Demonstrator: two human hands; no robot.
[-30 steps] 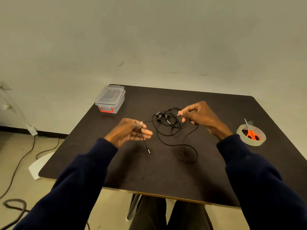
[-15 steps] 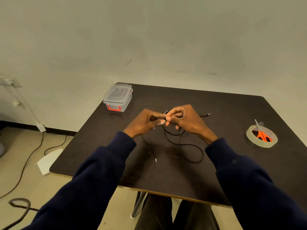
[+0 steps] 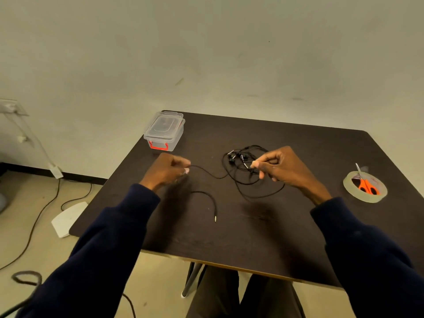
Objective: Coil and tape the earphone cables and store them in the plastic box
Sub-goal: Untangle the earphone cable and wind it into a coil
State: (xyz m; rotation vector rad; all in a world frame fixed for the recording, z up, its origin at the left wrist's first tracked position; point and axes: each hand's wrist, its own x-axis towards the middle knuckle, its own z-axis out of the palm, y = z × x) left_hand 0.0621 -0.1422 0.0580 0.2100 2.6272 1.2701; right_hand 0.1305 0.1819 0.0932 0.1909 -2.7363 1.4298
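While held between both hands, earphone cable [image 3: 206, 172] sagging, left hand [image 3: 166, 172] fingertips pinched on it near plastic box [image 3: 164, 130], right hand [image 3: 280, 167] apparently pinching it, farther from box.

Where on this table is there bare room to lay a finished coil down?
Bare table lies along the near edge, between the sleeves, below the loose plug. Another patch runs along the far edge, from the plastic box to the corner behind the tape roll. The middle is crowded: the left hand and right hand pinch cable by the earphone tangle.
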